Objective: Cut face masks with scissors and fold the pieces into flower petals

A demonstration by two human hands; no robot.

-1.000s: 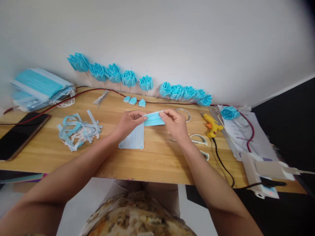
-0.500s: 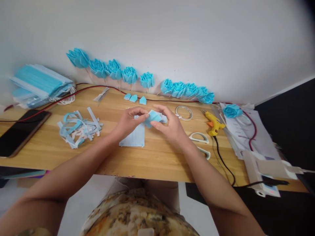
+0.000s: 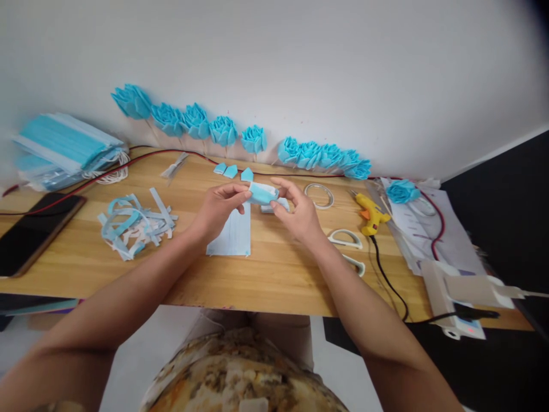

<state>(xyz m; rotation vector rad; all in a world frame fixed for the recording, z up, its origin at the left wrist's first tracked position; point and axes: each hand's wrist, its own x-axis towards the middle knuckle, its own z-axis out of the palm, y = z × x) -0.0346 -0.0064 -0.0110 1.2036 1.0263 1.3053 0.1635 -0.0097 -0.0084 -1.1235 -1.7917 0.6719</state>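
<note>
Pinching the folded blue piece (image 3: 262, 193) just beyond the far edge of the flat mask sheet (image 3: 229, 236), the left hand (image 3: 217, 210) and right hand (image 3: 297, 216) each clamp one end of it, and the fold should, I judge, crease cleanly if edges are lined up before pressing.

Both bare forearms rise from the lower corners of the frame and converge at centre; the left hand (image 3: 217, 210) sits palm inward, thumb and forefinger pinched; the right hand (image 3: 298, 213) faces it, just beside, fingers curled, thumb under the raised forefinger.
</note>
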